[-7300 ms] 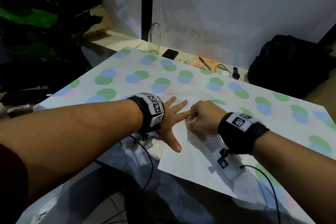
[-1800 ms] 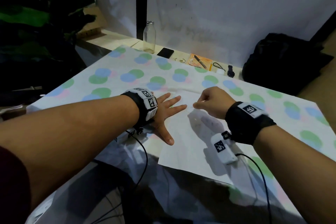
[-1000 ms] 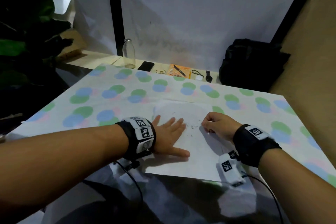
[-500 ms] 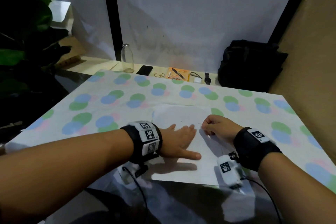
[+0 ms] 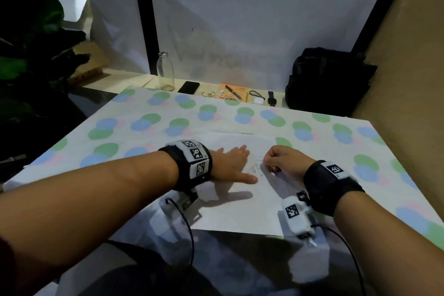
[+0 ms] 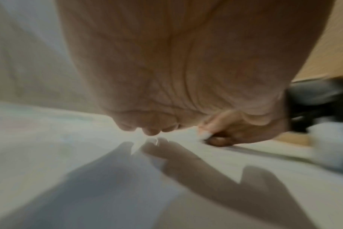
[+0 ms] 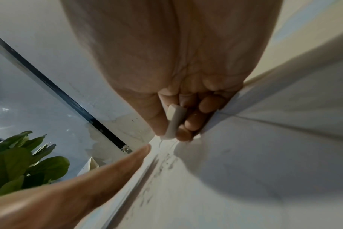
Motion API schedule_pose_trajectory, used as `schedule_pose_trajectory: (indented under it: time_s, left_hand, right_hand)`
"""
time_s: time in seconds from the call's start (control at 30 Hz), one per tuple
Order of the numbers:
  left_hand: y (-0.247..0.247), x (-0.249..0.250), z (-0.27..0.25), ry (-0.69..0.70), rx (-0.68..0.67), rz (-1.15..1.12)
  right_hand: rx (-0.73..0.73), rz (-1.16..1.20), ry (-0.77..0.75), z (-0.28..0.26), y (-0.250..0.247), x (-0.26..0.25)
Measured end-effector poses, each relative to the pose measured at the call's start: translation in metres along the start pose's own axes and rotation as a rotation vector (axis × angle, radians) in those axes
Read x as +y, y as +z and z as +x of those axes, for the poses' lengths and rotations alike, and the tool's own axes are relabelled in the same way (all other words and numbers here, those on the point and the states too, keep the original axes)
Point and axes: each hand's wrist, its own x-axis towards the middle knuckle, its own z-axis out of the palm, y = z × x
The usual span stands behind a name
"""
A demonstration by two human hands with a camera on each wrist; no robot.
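Observation:
A white sheet of paper (image 5: pixel 240 209) lies on the dotted tablecloth (image 5: pixel 144 125), with faint pencil marks (image 5: pixel 255 167) near its middle. My left hand (image 5: pixel 230 163) presses flat on the sheet, fingers straight, just left of the marks. My right hand (image 5: pixel 281 160) is curled, its knuckles on the paper beside the marks. In the right wrist view its thumb and fingers pinch a small white eraser (image 7: pixel 174 122) whose tip touches the paper at the marks (image 7: pixel 162 164). The left wrist view is blurred.
Along the far ledge stand a glass bottle (image 5: pixel 165 72), a black phone (image 5: pixel 188 87), an orange notebook with a pen (image 5: pixel 232 91), a watch (image 5: pixel 271 98) and a black bag (image 5: pixel 329 79). A leafy plant (image 5: pixel 28 31) is at the left. A tan wall is on the right.
My right hand, lifted off the sheet earlier, has come down onto the marks with the eraser. My left hand's spread fingers have drawn together and slid nearer the right hand.

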Motion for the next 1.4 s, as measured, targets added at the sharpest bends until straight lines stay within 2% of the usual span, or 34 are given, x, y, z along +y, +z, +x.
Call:
schedule_pose_trajectory:
  time_s: [0.07, 0.17, 0.23, 0.37, 0.43, 0.5, 0.6, 0.63, 0.7, 0.77, 0.8, 0.9, 1.0, 1.17, 1.3, 1.4]
  left_hand:
    - [-0.008, -0.018, 0.005, -0.099, 0.074, 0.046]
    - [-0.006, -0.029, 0.015, -0.175, 0.077, 0.076]
    - [0.001, -0.017, 0.017, -0.093, 0.029, 0.116]
    - [0.006, 0.007, 0.008, 0.173, -0.156, 0.112]
    - [0.002, 0.003, 0.004, 0.199, -0.153, 0.024]
    - [-0.006, -0.009, 0.003, 0.098, -0.055, -0.007]
    - [-0.011, -0.025, 0.004, -0.098, 0.035, 0.127]
    - [-0.008, -0.026, 0.004, -0.093, 0.019, 0.173]
    - [-0.002, -0.025, 0.003, 0.031, -0.075, 0.170]
    - [0.001, -0.026, -0.003, 0.138, -0.164, 0.023]
    - [-0.002, -0.029, -0.006, 0.141, -0.166, -0.034]
    - [-0.015, -0.044, -0.021, -0.042, -0.074, 0.025]
    - [-0.019, -0.061, -0.033, -0.198, -0.070, 0.103]
    - [0.000, -0.088, -0.025, -0.134, -0.110, 0.129]
    - [0.001, -0.078, -0.026, -0.168, -0.096, 0.231]
    - [0.002, -0.068, -0.030, -0.212, -0.061, 0.315]
  right_hand:
    - [0.000, -0.032, -0.004, 0.001, 0.000, 0.000]
    - [0.014, -0.039, 0.012, 0.000, 0.001, -0.001]
    - [0.022, -0.051, 0.015, 0.001, 0.001, 0.000]
    - [0.014, -0.054, 0.011, 0.003, 0.002, -0.004]
    - [-0.001, 0.000, 0.018, 0.004, 0.002, -0.004]
    - [0.003, -0.023, 0.021, 0.005, 0.002, -0.005]
    - [0.020, -0.063, 0.033, 0.006, 0.005, -0.008]
    - [0.025, -0.058, 0.037, 0.005, 0.006, -0.009]
    - [0.034, -0.077, 0.032, 0.007, 0.008, -0.008]
    - [0.036, -0.092, 0.026, 0.007, 0.007, -0.007]
    - [0.036, -0.091, 0.028, 0.007, 0.007, -0.007]
    - [0.032, -0.083, 0.029, 0.004, 0.008, -0.008]
    - [0.045, -0.047, 0.029, 0.003, 0.009, -0.008]
    - [0.045, -0.088, 0.022, 0.002, 0.009, -0.010]
    - [0.061, -0.132, 0.016, -0.002, 0.008, -0.014]
    - [0.125, -0.213, -0.045, -0.003, 0.010, -0.018]
